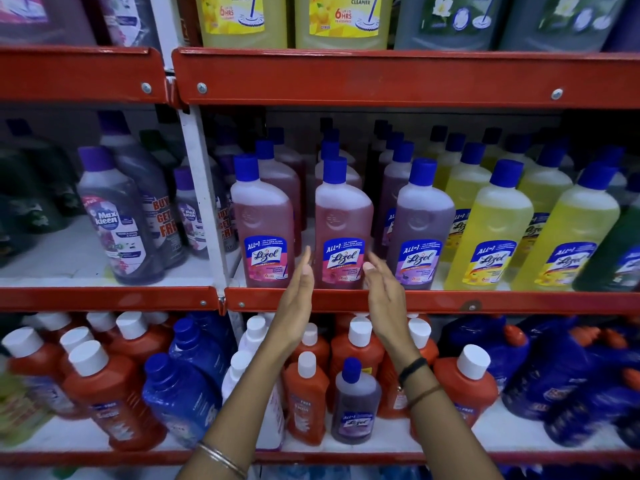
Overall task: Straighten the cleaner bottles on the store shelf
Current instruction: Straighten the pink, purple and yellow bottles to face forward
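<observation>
1. A store aisle: red metal shelves (pixel 381 301) packed with rows of cleaner bottles, pink, purple and yellow on the middle shelf, orange and blue ones below.
2. The pink bottle (pixel 343 223) stands upright at the front edge of the middle shelf, blue cap on, label facing out, between another pink bottle (pixel 265 220) and a purple bottle (pixel 420 226).
3. The left hand (pixel 298 296) and right hand (pixel 384 292) flank its base, both with the grip apart and flat, holding nothing.
4. Risk: a lopsided push could tip the tall, narrow bottle into its close neighbours or off the front edge.
</observation>
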